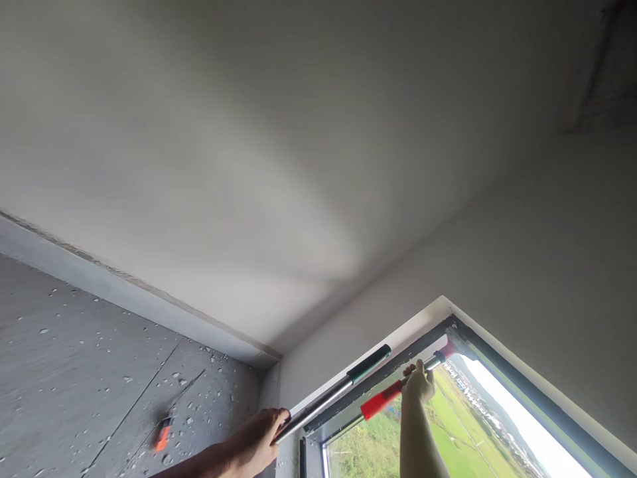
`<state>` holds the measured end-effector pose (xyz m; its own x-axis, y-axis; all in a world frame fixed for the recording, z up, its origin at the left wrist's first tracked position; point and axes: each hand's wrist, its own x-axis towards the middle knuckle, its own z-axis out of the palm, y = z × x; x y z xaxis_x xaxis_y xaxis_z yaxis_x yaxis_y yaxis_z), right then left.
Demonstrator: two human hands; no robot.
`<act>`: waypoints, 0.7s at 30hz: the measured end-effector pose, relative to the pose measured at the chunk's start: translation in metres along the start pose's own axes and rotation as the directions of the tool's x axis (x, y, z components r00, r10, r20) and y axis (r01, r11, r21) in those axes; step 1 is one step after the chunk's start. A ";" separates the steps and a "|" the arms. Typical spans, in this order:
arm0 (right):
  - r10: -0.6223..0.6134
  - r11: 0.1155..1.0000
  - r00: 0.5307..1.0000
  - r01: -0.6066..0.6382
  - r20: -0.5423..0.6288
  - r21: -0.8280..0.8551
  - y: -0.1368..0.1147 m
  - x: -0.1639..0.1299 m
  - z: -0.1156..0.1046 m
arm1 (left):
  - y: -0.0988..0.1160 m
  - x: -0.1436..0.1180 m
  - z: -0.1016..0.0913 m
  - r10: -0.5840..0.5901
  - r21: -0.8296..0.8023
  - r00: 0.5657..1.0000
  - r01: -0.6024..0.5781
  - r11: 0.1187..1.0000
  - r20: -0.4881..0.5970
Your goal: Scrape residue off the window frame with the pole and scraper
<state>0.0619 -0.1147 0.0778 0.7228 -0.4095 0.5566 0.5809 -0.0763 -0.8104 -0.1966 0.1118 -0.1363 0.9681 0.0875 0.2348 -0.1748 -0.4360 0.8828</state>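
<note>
Up high, the right hand (417,383) grips a red-handled squeegee (393,396) against the window's (448,425) top corner. Lower left, the left hand (259,438) holds a silver pole (338,388), kept ready nearby.

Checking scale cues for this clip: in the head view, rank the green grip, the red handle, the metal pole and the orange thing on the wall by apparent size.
1. Metal pole, longest.
2. Red handle and green grip: look alike, so unranked.
3. Orange thing, smallest, though blurred and on the wall, perhaps farther off.
</note>
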 end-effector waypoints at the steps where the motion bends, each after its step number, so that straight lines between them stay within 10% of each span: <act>1: -0.009 1.000 1.000 0.009 -0.020 0.005 0.000 0.000 0.001 | -0.001 0.000 0.001 -0.002 -0.003 1.000 0.002 1.000 0.003; 21: -0.042 0.999 0.999 0.043 0.016 -0.032 -0.008 0.006 0.000 | 0.001 -0.001 -0.002 0.013 -0.030 1.000 -0.013 0.999 0.008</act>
<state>0.0614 -0.1165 0.0877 0.7034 -0.3915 0.5932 0.5990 -0.1228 -0.7913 -0.1976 0.1129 -0.1352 0.9672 0.0741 0.2431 -0.1926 -0.4103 0.8914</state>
